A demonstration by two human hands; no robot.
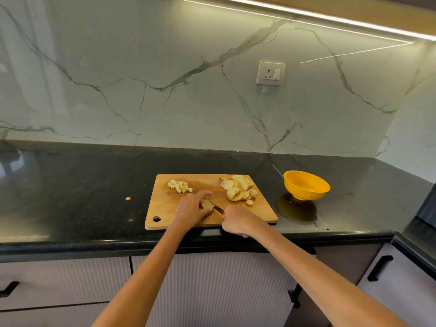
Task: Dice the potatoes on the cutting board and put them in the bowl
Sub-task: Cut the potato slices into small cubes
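Head view: right hand (pixel 237 221) hides knife handle; potato slice (pixel 207 204) half-covered.

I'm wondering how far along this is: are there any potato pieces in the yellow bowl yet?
No, the yellow bowl looks empty, while the diced pieces and slices lie on the cutting board.
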